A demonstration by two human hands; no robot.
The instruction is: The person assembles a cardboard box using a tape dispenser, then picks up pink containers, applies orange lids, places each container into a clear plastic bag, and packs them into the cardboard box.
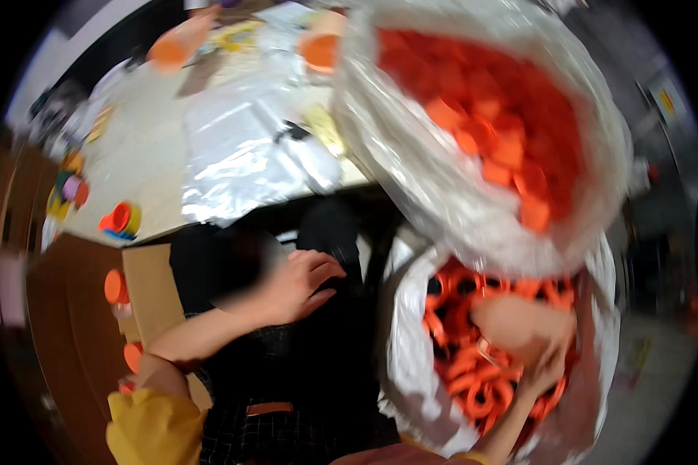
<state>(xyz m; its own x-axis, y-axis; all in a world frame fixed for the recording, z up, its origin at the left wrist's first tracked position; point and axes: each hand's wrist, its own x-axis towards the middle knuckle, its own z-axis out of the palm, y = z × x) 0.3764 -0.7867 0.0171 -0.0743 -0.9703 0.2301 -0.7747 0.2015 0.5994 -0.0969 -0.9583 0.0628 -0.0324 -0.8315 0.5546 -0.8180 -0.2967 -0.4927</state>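
My left hand (298, 285) hovers over my dark-clothed lap, with nothing in it. Its fingers are loosely extended and the thumb stands apart. On the right, my right hand (547, 364) reaches into the lower white plastic bag (403, 349), among orange ring-shaped parts (473, 387) with dark centres. A smooth tan patch (523, 322) lies beside that hand; it is too blurred to tell what it is. The fingers there are smeared and partly hidden, so I cannot make out any grip.
A larger clear bag (380, 139) of orange cup-like pieces (512, 147) stands behind the lower bag. Flat clear plastic bags (240, 147) lie on the pale table (143, 167), near small coloured cups (122, 220). An open cardboard box (74, 310) with orange-lidded containers (116, 287) stands at left.
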